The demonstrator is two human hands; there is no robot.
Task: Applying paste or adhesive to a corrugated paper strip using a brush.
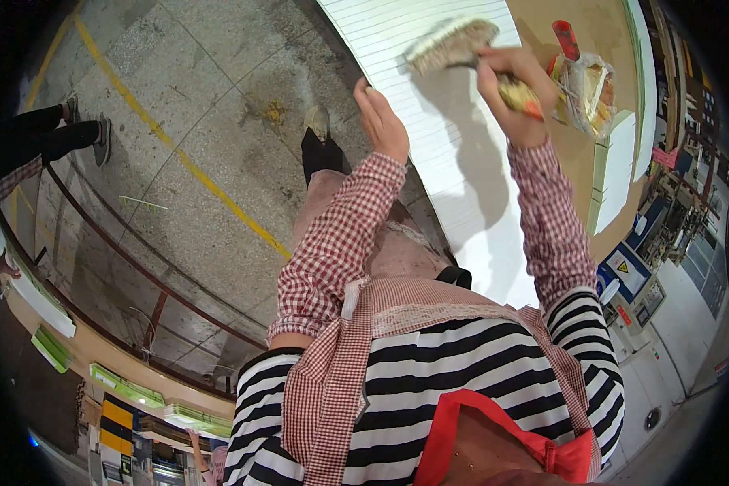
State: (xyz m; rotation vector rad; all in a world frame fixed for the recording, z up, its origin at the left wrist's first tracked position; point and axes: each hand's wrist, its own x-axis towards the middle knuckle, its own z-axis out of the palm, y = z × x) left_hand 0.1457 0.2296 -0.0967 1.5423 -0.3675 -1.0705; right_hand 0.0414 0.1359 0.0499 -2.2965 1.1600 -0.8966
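My right hand [520,91] is closed round the handle of a wide brush [455,47] with pale bristles. The part of the handle below my fingers is yellowish with a red end. The bristles are over a long run of white sheets [470,174], whose far part is crossed by many thin parallel lines, like overlapped paper edges. My left hand [382,121] rests at the left edge of the sheets, fingers stretched forward and holding nothing. Its fingertips are partly turned out of sight.
A clear plastic bag [590,91] and a red tube-like piece [566,39] lie on the brown table [552,24] to the right. Near them is a white stack [613,174]. A curved rail [158,283] runs at left; another person's legs [69,139] show beyond.
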